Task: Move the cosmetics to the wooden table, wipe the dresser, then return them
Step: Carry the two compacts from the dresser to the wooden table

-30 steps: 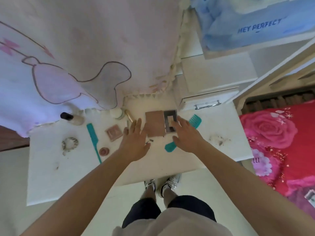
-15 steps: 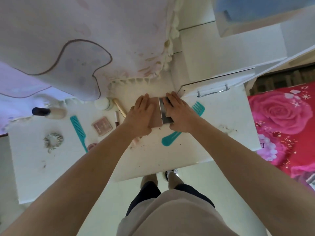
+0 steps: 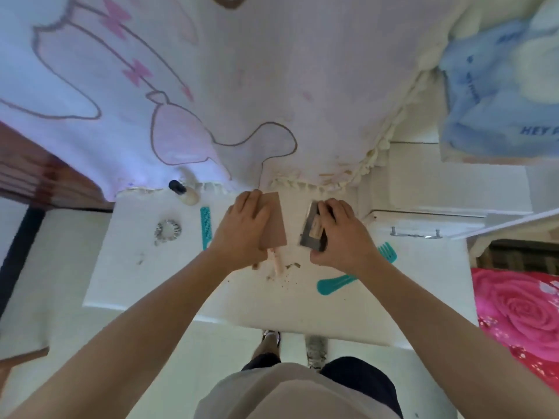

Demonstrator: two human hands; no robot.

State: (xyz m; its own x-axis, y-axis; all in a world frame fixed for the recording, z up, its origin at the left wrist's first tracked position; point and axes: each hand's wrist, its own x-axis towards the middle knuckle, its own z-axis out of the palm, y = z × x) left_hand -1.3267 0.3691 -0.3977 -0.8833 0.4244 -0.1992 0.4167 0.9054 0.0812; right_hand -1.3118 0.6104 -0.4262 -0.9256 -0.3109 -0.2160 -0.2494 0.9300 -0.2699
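Observation:
My left hand [image 3: 242, 228] grips a flat brown palette [image 3: 273, 222], lifted a little above the white dresser top [image 3: 151, 291]. My right hand [image 3: 341, 234] is closed on a dark grey palette [image 3: 311, 231] beside it; the two palettes are apart. Under the brown palette lie a beige tube [image 3: 276, 261] and scattered crumbs [image 3: 287, 273]. A bottle with a black cap [image 3: 184, 192] lies at the back left. A narrow teal comb [image 3: 205, 222] is partly hidden by my left hand. A wide teal comb [image 3: 357, 275] runs under my right wrist.
A grey scrunchie [image 3: 168, 229] lies on the left of the dresser top. A pink-printed cloth [image 3: 211, 86] hangs at the back. A white drawer unit with a metal handle [image 3: 414, 232] stands at the right. A red rose bedspread [image 3: 520, 313] is further right. Wooden furniture [image 3: 36, 173] shows at far left.
Both hands went from reaching over the palettes to gripping one each, then drew them apart. The view tilted and shifted; the small compacts on the left are no longer seen.

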